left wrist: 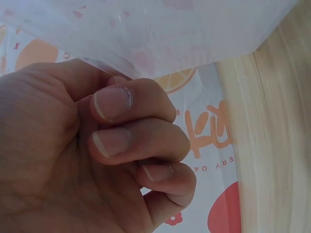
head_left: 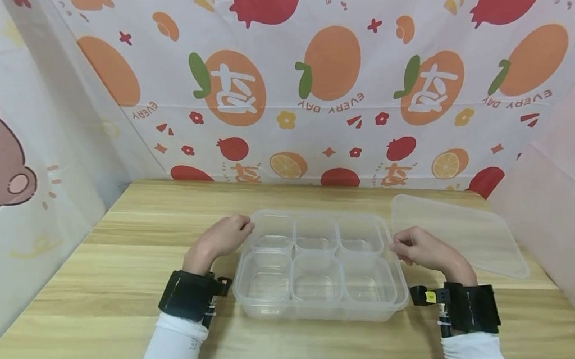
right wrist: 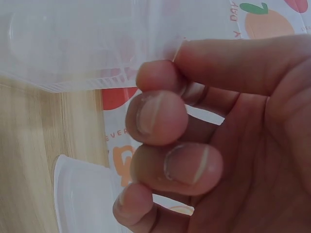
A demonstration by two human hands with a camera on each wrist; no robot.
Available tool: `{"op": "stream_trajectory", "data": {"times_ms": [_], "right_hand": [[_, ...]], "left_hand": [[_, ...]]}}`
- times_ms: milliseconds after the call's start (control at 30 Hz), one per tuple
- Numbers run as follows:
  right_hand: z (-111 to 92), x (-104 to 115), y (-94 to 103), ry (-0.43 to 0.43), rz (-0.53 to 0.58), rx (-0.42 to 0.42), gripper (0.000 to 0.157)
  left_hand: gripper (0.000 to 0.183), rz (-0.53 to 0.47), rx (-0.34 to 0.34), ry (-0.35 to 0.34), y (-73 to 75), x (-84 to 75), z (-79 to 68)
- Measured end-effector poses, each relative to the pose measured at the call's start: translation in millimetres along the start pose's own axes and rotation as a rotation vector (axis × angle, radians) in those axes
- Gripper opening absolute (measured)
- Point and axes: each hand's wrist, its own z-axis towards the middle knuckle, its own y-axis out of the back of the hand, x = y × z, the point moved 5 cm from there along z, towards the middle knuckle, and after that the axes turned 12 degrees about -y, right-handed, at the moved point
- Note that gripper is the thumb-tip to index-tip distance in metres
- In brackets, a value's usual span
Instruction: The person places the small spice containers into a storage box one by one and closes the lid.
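Note:
A clear plastic storage box [head_left: 320, 310] sits in the middle of the wooden table, with several clear square cups inside it in two rows. My left hand [head_left: 221, 237] pinches the box's left rim toward the back, its fingers curled. On the opposite side, my right hand [head_left: 426, 250] grips the right rim between thumb and forefinger. The left wrist view shows the box wall [left wrist: 194, 36] above the curled fingers [left wrist: 141, 138]. From the right wrist, the thumb and forefinger meet at the edge of the box [right wrist: 73, 48]; the other fingers bend below it.
A flat translucent lid [head_left: 461, 232] lies on the table [head_left: 122, 279] at the back right, behind my right hand. A fruit-print cloth [head_left: 270, 139] hangs along the table's back edge. More cloth hangs at the left [head_left: 67, 145] and right [head_left: 571, 185].

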Motion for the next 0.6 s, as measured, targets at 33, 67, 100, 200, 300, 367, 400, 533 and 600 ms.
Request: {"op": "stream_trajectory", "data": {"times_ms": [33,67,100,200,300,367,400,533,600], "right_hand": [[-0.4,-0.3,0.0,-0.003,-0.002,-0.002,0.033],[-0.7,-0.6,0.1,-0.006,-0.002,-0.002,0.033],[-0.8,-0.8,0.2,-0.009,-0.002,-0.003,0.032],[-0.6,-0.4,-0.1,-0.013,0.001,-0.004,0.031],[-0.5,-0.2,-0.2,-0.017,0.007,-0.004,0.031],[-0.4,-0.3,-0.3,-0.018,0.010,-0.003,0.031],[-0.3,-0.5,-0.4,-0.019,0.010,-0.003,0.030],[-0.2,-1.0,-0.5,-0.016,0.008,-0.003,0.031],[-0.2,-1.1,-0.6,-0.010,0.008,-0.004,0.031]], "left_hand": [[0.033,-0.001,-0.001,-0.001,-0.4,-0.4,0.3],[0.033,-0.002,-0.002,0.001,-0.7,-0.7,0.6],[0.033,-0.003,-0.002,0.002,-0.7,-0.9,0.9],[0.034,-0.005,-0.007,0.005,-1.0,-0.7,0.6],[0.033,-0.004,-0.010,0.004,-1.1,-0.4,0.5],[0.033,-0.006,-0.010,0.008,-1.6,0.4,0.6],[0.033,-0.005,-0.010,0.007,-1.7,0.6,0.9],[0.033,-0.009,-0.009,0.011,-2.5,2.0,1.7],[0.033,-0.006,-0.010,0.006,-2.5,2.1,2.1]]}}
